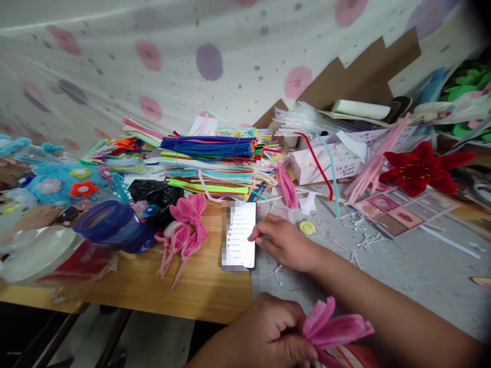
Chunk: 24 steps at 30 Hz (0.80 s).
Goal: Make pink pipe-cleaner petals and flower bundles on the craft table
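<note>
My left hand (268, 332), at the bottom middle, is closed around the base of a pink pipe-cleaner flower (337, 327). Its fuzzy petals fan out to the right of my fingers, and its lower part is partly hidden. My right hand (287, 243) reaches in from the right with nothing in it, its fingers bent and a little apart. One fingertip meets the lit screen of a smartphone (241, 240) lying on the wooden table. Left of the phone lie several pink pipe-cleaner flowers (187, 225).
Bundles of coloured pipe cleaners (207, 163) are stacked behind the phone. A purple tape roll (111, 222) stands at left near a black plastic bag (155, 197). Right are a red flower (422, 168), a makeup palette (402, 209) and white scraps (368, 240) on a grey mat (422, 271).
</note>
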Each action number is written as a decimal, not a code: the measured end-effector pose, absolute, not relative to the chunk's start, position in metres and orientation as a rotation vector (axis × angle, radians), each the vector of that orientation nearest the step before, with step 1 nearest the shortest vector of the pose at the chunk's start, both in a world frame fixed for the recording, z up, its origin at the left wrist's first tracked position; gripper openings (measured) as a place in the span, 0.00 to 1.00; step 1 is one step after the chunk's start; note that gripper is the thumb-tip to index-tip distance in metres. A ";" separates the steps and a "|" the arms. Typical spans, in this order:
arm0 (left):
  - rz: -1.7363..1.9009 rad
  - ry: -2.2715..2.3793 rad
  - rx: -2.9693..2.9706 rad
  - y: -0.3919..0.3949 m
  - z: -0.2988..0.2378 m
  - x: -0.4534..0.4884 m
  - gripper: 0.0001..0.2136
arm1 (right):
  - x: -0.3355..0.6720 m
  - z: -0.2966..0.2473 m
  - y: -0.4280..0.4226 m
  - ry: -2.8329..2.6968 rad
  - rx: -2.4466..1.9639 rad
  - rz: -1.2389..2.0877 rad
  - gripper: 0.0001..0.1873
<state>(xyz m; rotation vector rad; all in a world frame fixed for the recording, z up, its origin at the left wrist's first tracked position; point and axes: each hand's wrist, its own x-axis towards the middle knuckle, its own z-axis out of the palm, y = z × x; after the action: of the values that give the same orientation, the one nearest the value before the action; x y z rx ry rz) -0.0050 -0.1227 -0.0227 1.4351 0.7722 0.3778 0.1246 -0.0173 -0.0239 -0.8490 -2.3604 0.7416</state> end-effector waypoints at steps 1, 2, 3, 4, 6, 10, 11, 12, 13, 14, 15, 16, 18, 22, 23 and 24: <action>0.375 0.775 1.436 -0.123 -0.022 -0.005 0.31 | 0.125 -0.024 -0.017 -2.351 -0.834 0.756 0.07; 0.376 0.777 1.438 -0.123 -0.022 -0.005 0.31 | 0.125 -0.024 -0.017 -2.338 -0.830 0.759 0.07; 0.378 0.775 1.441 -0.123 -0.022 -0.004 0.31 | 0.125 -0.024 -0.017 -2.327 -0.836 0.749 0.07; 0.381 0.774 1.443 -0.123 -0.022 -0.004 0.31 | 0.125 -0.024 -0.017 -2.321 -0.851 0.730 0.08; 0.384 0.779 1.435 -0.123 -0.021 -0.004 0.30 | 0.125 -0.025 -0.017 -2.328 -0.888 0.688 0.09; 0.360 0.796 1.390 -0.125 -0.023 -0.004 0.24 | 0.124 -0.027 -0.017 -2.375 -0.940 0.665 0.09; 0.353 0.795 1.378 -0.125 -0.024 -0.005 0.23 | 0.124 -0.027 -0.017 -2.382 -0.945 0.666 0.10; 0.352 0.795 1.368 -0.126 -0.025 -0.005 0.22 | 0.124 -0.027 -0.016 -2.388 -0.948 0.663 0.10; 0.353 0.795 1.360 -0.126 -0.026 -0.005 0.21 | 0.124 -0.028 -0.016 -2.395 -0.958 0.653 0.10; 0.358 0.795 1.351 -0.126 -0.027 -0.005 0.21 | 0.124 -0.028 -0.015 -2.398 -0.976 0.636 0.10; 0.363 0.796 1.344 -0.127 -0.027 -0.005 0.21 | 0.124 -0.029 -0.014 -2.392 -1.007 0.611 0.10; 0.367 0.799 1.340 -0.127 -0.027 -0.005 0.20 | 0.125 -0.029 -0.013 -2.374 -1.041 0.583 0.11; 0.370 0.802 1.343 -0.126 -0.026 -0.004 0.20 | 0.127 -0.028 -0.012 -2.331 -1.057 0.545 0.12; 0.360 0.802 1.375 -0.124 -0.022 -0.004 0.22 | 0.127 -0.024 -0.016 -2.347 -0.859 0.683 0.11; 0.360 0.796 1.382 -0.123 -0.022 -0.004 0.23 | 0.126 -0.023 -0.017 -2.367 -0.821 0.717 0.10; 0.365 0.788 1.392 -0.123 -0.021 -0.004 0.25 | 0.125 -0.023 -0.018 -2.384 -0.808 0.730 0.09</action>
<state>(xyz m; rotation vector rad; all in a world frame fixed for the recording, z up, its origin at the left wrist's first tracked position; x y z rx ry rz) -0.0040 -0.1229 -0.0213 1.3918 0.7878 0.3650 0.1253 -0.0180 -0.0229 -0.8084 -2.3842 0.7302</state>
